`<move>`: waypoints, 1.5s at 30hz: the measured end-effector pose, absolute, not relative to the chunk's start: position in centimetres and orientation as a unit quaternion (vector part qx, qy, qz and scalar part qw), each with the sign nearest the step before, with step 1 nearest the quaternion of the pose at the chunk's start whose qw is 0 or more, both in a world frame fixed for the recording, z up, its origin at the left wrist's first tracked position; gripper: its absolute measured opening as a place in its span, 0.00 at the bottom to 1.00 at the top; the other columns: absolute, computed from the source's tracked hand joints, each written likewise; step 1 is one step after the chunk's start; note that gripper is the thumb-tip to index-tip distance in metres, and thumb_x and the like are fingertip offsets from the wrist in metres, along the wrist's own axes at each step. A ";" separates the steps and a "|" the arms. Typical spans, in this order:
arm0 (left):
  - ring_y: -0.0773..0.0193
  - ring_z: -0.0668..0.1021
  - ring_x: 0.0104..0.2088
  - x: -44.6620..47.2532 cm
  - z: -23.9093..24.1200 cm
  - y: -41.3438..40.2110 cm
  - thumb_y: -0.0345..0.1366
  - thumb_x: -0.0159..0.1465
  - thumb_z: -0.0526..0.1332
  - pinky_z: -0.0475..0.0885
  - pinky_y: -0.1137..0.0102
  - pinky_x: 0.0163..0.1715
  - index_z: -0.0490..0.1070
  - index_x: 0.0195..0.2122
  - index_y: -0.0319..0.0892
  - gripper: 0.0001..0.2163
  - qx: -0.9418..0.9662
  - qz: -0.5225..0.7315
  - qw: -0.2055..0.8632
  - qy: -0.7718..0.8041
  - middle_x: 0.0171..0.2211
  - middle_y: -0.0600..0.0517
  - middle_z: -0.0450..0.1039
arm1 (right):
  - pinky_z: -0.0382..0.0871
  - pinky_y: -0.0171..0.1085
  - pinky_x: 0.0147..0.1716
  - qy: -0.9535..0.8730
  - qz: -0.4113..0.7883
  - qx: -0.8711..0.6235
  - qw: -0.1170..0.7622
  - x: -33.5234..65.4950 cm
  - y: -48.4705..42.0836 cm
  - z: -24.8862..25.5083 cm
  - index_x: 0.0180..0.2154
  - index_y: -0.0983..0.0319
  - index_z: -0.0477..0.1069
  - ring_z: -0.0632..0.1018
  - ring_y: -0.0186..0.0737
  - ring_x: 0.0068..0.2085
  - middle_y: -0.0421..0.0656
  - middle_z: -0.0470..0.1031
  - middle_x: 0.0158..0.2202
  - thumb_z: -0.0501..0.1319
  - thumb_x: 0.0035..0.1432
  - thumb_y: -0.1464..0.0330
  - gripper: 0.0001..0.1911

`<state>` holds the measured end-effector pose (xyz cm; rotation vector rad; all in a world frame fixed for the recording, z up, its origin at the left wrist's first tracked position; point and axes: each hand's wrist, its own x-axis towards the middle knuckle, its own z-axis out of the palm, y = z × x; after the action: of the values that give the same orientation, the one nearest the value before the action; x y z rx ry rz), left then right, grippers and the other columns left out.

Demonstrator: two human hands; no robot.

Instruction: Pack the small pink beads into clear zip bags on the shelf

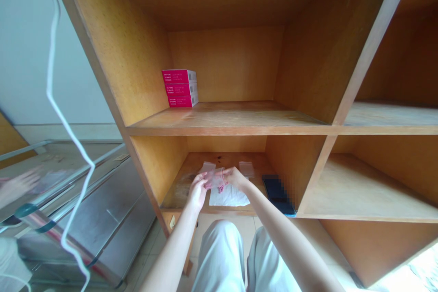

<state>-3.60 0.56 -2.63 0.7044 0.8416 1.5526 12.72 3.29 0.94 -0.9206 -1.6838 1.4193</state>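
Inside the lower cubby, my left hand (197,190) and my right hand (234,177) are close together, fingers closed on a small clear plastic bag (216,178). The left pinches its left side and the right its right side. Small dark pink pieces, like beads, show at and just below the bag (221,189); whether they lie in it or under it I cannot tell. Beneath my hands a white sheet (228,198) is spread on the shelf. Behind them lie a clear bag (208,167) at left and another clear bag (246,169) at right.
A dark flat device (278,194) lies right of the sheet, partly pixelated. Pink boxes (179,88) are stacked on the shelf above. At far left stands a metal cart (112,219), with another person's hand (20,186) over it and a white cable (70,132) hanging in front.
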 end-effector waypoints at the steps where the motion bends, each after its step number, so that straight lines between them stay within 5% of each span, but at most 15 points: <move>1: 0.67 0.74 0.29 -3.7 -2.6 0.5 0.26 0.45 0.60 0.67 0.73 0.25 0.67 0.32 0.40 0.12 0.299 0.664 0.585 0.356 0.35 0.51 0.72 | 0.68 0.35 0.24 -0.649 0.560 -0.361 0.369 12.8 3.3 0.9 0.33 0.67 0.76 0.75 0.38 0.23 0.44 0.76 0.23 0.61 0.41 0.66 0.15; 9: 0.63 0.76 0.35 -4.4 -3.3 0.7 0.24 0.50 0.58 0.72 0.64 0.37 0.68 0.33 0.41 0.10 0.257 0.663 0.627 0.319 0.36 0.50 0.73 | 0.71 0.40 0.29 -0.576 0.591 -0.385 0.414 13.2 3.8 1.2 0.34 0.68 0.75 0.77 0.42 0.27 0.50 0.77 0.31 0.67 0.38 0.65 0.19; 15: 0.67 0.76 0.25 -2.9 -4.7 0.3 0.25 0.48 0.63 0.70 0.72 0.28 0.69 0.26 0.38 0.05 0.280 0.610 0.653 0.350 0.24 0.52 0.73 | 0.70 0.38 0.28 -0.582 0.580 -0.385 0.421 12.5 3.1 2.3 0.31 0.66 0.76 0.76 0.41 0.26 0.45 0.76 0.25 0.68 0.36 0.58 0.21; 21: 0.63 0.76 0.31 -1.8 -3.4 -0.5 0.27 0.48 0.65 0.68 0.71 0.29 0.74 0.34 0.35 0.10 0.379 0.525 0.691 0.323 0.32 0.45 0.75 | 0.68 0.37 0.29 -0.583 0.602 -0.373 0.399 12.2 2.4 2.6 0.33 0.66 0.76 0.75 0.38 0.27 0.44 0.76 0.26 0.68 0.35 0.57 0.23; 28: 0.59 0.73 0.46 -2.4 -1.4 -0.9 0.26 0.48 0.64 0.67 0.63 0.43 0.57 0.54 0.55 0.34 0.420 0.542 0.690 0.231 0.51 0.50 0.65 | 0.69 0.38 0.26 -0.579 0.659 -0.324 0.355 12.4 1.8 2.6 0.36 0.67 0.74 0.74 0.37 0.24 0.45 0.75 0.26 0.67 0.37 0.56 0.25; 34: 0.61 0.74 0.41 -2.7 -2.2 -0.5 0.27 0.48 0.65 0.68 0.63 0.42 0.61 0.51 0.50 0.28 0.419 0.550 0.681 0.242 0.44 0.50 0.70 | 0.68 0.35 0.26 -0.579 0.666 -0.319 0.347 12.3 1.9 2.2 0.38 0.66 0.74 0.73 0.35 0.24 0.44 0.76 0.27 0.67 0.38 0.57 0.25; 45: 0.62 0.70 0.50 -2.9 -2.8 -0.4 0.26 0.52 0.63 0.66 0.67 0.46 0.65 0.46 0.46 0.20 0.395 0.580 0.678 0.219 0.50 0.49 0.67 | 0.69 0.36 0.30 -0.580 0.675 -0.303 0.343 13.0 2.0 1.4 0.35 0.66 0.74 0.75 0.36 0.25 0.46 0.76 0.29 0.63 0.45 0.62 0.17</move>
<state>-2.95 -0.42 -2.77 0.8876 0.4912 1.3022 13.02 1.99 1.45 -0.7865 -1.5066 1.7540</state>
